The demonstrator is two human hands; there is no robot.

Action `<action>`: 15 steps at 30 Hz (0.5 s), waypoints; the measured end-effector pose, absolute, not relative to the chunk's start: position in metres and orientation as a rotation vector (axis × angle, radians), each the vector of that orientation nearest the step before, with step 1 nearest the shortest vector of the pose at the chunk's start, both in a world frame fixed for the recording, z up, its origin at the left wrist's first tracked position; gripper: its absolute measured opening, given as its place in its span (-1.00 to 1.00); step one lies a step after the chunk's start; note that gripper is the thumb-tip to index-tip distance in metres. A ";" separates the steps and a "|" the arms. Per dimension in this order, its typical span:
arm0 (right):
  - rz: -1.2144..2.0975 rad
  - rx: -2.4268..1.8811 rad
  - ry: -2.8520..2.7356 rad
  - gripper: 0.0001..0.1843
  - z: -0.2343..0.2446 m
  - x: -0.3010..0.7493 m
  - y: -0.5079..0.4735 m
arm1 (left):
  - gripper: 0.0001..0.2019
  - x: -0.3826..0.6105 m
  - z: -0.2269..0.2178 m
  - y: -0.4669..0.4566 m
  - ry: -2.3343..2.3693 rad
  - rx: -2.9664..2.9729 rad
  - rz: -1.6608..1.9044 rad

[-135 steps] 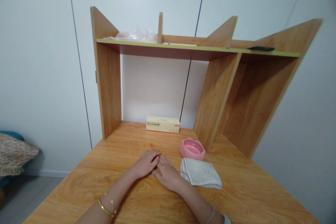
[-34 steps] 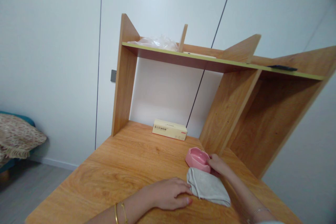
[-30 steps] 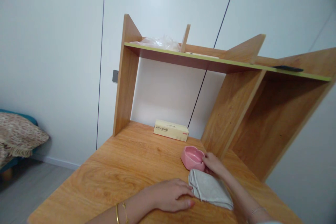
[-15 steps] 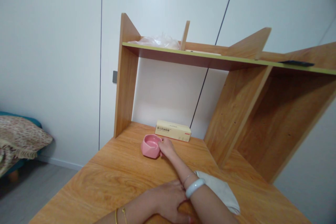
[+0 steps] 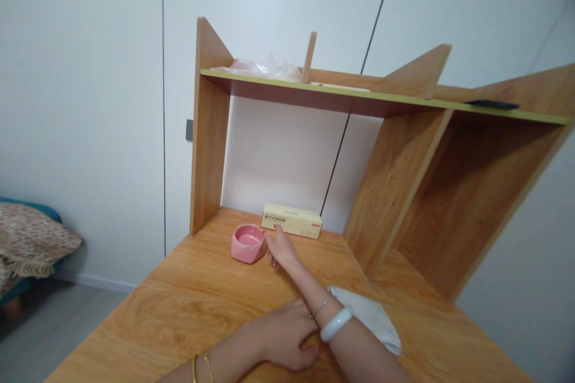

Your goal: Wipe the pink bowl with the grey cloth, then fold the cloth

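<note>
A pink faceted ashtray [image 5: 248, 253] with notches in its rim stands upright on the wooden desk. Just to its right is my right hand [image 5: 282, 249], fingers apart and holding nothing, close to the rim. Behind that hand lies a long cream box [image 5: 296, 224] with printed lettering. My left hand [image 5: 287, 335] rests low on the desktop, its thumb spread from the palm. My right forearm crosses over its fingertips and hides them. A folded pale grey cloth [image 5: 371, 320] lies beyond that forearm; whether the left fingers touch it is hidden.
A wooden shelf unit [image 5: 209, 131] rises from the back of the desk [image 5: 179, 293]. On its upper board are a clear plastic bag [image 5: 265, 67] and a dark flat item [image 5: 493, 104]. At far left is a patterned fringed throw [image 5: 36, 236].
My right hand has let go of the ashtray and drawn slightly away from its rim. The left thumb has drawn in. The view has shifted a little.
</note>
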State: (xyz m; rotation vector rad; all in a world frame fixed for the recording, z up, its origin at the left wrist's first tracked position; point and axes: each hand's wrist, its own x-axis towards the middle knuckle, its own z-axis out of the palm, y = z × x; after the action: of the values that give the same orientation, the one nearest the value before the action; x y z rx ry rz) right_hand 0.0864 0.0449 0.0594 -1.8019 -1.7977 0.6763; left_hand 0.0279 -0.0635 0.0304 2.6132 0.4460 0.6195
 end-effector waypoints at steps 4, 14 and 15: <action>0.511 -1.809 -1.844 -0.68 0.067 0.147 0.028 | -0.71 0.027 0.024 -0.053 0.673 2.632 0.698; 0.345 -2.086 -1.691 -0.90 0.062 0.321 -0.033 | -0.76 0.031 0.020 -0.044 1.025 2.347 0.652; 0.365 -2.120 -1.668 -0.87 0.058 0.331 -0.040 | -0.77 0.031 0.021 -0.045 1.050 2.331 0.641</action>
State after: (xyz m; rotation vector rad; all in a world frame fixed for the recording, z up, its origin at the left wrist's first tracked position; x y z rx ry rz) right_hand 0.3313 -0.0399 0.0582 -2.1203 -1.6685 0.3651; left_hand 0.0314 -0.0448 0.0207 2.3313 1.0497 0.6407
